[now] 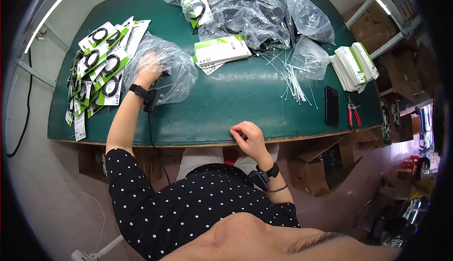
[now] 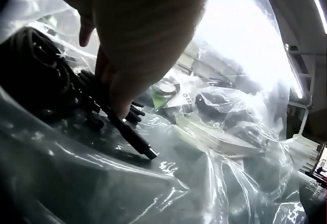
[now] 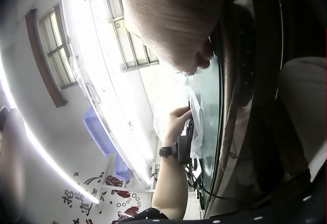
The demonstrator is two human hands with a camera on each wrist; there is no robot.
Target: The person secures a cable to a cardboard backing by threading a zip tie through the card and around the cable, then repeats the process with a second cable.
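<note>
My left hand is inside a clear plastic bag at the left of the table. In the left wrist view, its fingers pinch a black cable near the end with the metal-tipped plug. More coiled black cables lie in the bag beside that hand. My right hand rests at the table's front edge, loosely curled with nothing in it. The right wrist view has the right hand large at the top, with the left forearm beyond.
Left of the bag is a heap of carded cables. Blank-looking cards lie at the middle, below bags of black cables. On the right are white cable ties, stacked cards, a phone and red-handled cutters.
</note>
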